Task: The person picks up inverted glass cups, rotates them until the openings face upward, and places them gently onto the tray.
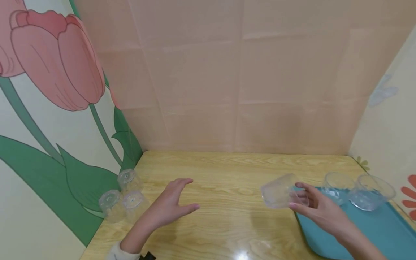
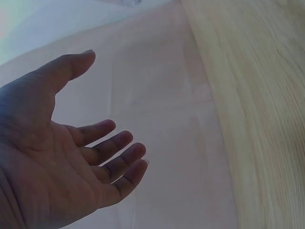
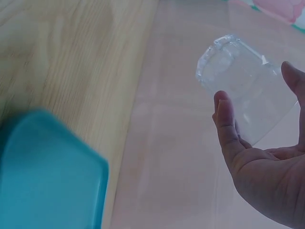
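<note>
My right hand (image 1: 325,211) grips a clear plastic cup (image 1: 276,191) near its rim, above the table by the tray's left edge. The cup lies tilted on its side, its base pointing left; the right wrist view shows the thick faceted base of the same cup (image 3: 238,71) beyond the fingers. My left hand (image 1: 169,206) hovers over the left half of the table with thumb and fingers spread apart. Nothing lies in its palm in the left wrist view, where the left hand (image 2: 62,162) shows its relaxed fingers.
Upside-down clear cups (image 1: 133,202) stand grouped at the table's left edge. Two upright clear cups (image 1: 372,193) sit at the back of a teal tray (image 1: 360,231) on the right. A pink-covered wall (image 1: 234,90) rises behind the wooden table (image 1: 224,216), with painted walls on both sides.
</note>
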The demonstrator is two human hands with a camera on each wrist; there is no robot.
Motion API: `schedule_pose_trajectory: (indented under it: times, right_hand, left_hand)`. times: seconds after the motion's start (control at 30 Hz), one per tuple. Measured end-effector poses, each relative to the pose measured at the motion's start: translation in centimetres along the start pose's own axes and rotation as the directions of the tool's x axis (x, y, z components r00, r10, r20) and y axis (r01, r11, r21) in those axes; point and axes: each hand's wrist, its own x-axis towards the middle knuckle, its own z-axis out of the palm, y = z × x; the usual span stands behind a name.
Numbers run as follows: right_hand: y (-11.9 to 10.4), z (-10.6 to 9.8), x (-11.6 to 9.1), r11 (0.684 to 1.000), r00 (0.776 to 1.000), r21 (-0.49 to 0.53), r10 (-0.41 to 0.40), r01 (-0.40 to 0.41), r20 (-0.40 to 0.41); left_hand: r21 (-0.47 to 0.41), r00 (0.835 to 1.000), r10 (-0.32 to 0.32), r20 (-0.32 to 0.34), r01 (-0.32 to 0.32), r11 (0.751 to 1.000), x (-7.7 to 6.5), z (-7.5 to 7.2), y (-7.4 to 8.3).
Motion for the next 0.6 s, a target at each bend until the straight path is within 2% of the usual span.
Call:
schedule_pose_trajectory:
  times: [0.23, 0.43, 0.6]
  right_hand:
    - [1.6, -1.9, -0.6, 0.997, 0.999, -0.076, 0.035, -0.035, -0.001]
    - [2.7, -3.4, -1.0, 0.990, 0.997, -0.116, 0.075, -0.074, 0.009]
    - [3.7, -4.3, -1.5, 0.979, 0.992, -0.159, 0.125, -0.126, -0.012]
  left_hand:
    - [0.059, 0.998, -0.023, -0.051, 0.026, 0.998, -0.6, -1.5, -1.6]
    - [0.070, 0.999, -0.032, -0.037, 0.035, 0.997, -1.4, -2.7, -3.4]
    - [0.077, 0.998, -0.058, -0.038, 0.060, 0.995, -2.2, -3.8, -4.3]
